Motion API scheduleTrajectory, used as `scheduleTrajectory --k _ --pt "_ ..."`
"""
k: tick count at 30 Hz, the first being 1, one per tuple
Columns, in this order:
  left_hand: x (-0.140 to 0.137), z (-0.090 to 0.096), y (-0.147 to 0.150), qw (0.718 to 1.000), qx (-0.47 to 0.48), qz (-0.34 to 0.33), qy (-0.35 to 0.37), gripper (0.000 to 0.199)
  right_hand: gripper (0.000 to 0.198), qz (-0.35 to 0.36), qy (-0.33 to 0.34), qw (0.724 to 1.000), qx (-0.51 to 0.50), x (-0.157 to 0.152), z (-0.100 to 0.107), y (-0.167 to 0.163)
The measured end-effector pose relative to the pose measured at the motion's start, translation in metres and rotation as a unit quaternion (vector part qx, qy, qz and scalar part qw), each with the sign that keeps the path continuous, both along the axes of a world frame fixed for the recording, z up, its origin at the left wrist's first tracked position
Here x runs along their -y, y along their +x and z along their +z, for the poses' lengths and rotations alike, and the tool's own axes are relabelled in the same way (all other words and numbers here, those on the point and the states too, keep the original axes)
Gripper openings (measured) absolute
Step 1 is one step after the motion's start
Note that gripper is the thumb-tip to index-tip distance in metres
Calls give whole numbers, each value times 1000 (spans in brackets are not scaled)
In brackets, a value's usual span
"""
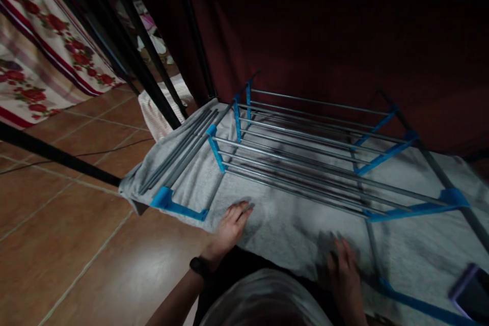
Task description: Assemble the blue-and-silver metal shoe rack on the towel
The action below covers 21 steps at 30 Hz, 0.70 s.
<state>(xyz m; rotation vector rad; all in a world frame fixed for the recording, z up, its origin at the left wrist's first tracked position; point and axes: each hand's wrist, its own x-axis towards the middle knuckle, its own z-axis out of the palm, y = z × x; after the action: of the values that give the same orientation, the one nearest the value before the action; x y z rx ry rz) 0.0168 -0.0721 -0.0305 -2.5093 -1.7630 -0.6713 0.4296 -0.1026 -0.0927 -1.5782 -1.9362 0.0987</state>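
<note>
A partly assembled metal rack (pixel 290 156) of thin grey rods and blue plastic brackets (pixel 217 150) lies in front of me on a grey cloth (pixel 263 214). My left hand (pixel 232 223), with a dark band at its wrist, rests on the cloth near the rack's front left corner, fingers stretched out and holding nothing. Further right, my right hand (pixel 344 260) is also over the cloth, slightly blurred, its fingers extended and empty. Neither hand touches the rods. Several loose grey tubes (pixel 179 153) lie side by side left of the rack, by a blue end bracket (pixel 178 206).
A phone (pixel 471 290) in a purple case lies at the right edge. Dark metal poles (pixel 141 56) stand on the left, above a brown tiled floor (pixel 76 229) with a thin cable. A flowered curtain (pixel 49 46) hangs beyond; dark red fabric (pixel 324 46) rises behind the rack.
</note>
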Motion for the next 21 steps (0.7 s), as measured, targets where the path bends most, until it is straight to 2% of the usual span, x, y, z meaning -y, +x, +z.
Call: scheduleTrajectory --k 2,4,8,11,14,17,21 --pt "19 -9 -19 999 -5 32 -3 40 42 50 8 994 95 17 -5 -2" --pt "30 -17 -30 998 -1 60 -8 38 49 50 24 988 145 23 -5 -1" --pt "30 -23 -27 996 8 84 -19 40 60 31 35 986 159 19 -2 0" --pt "28 -22 -21 996 29 88 -20 39 60 28 32 987 157 17 -1 0" --pt "41 -17 -25 992 63 105 -9 34 61 26 27 987 155 16 -2 1" --pt "69 -13 -38 979 92 179 1 30 67 32 23 989 145 14 -2 1" --pt "97 -9 -64 934 147 326 30 34 77 25 28 995 98 14 -3 3"
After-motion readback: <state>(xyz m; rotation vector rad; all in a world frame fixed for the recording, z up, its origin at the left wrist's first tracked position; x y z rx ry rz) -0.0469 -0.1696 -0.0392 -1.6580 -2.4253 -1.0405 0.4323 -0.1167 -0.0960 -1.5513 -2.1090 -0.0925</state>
